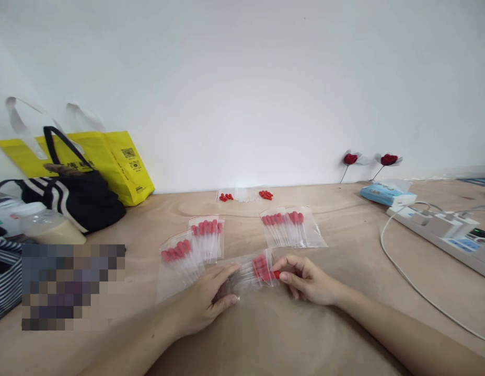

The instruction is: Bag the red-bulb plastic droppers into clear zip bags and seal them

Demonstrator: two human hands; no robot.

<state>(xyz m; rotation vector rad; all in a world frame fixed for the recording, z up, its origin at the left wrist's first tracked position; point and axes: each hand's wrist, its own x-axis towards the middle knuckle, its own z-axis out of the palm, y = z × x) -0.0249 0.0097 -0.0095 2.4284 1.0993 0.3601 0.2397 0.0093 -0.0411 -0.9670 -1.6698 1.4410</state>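
Fingers (284, 277) work above a tan table (305, 329) against a white wall (242, 94).

A yellow bag (130, 175) stands behind a black bag (97, 203); two red flowers (350, 159) lean near the wall (242, 94).

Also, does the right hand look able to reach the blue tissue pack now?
Probably yes, once the right hand lets go of the red tip; only bare table seems between it and the blue tissue pack.

Soft diffuse lt; glare on clr bag (246, 284); edges distort.; 1 pixelated patch (68, 287) lwr L.
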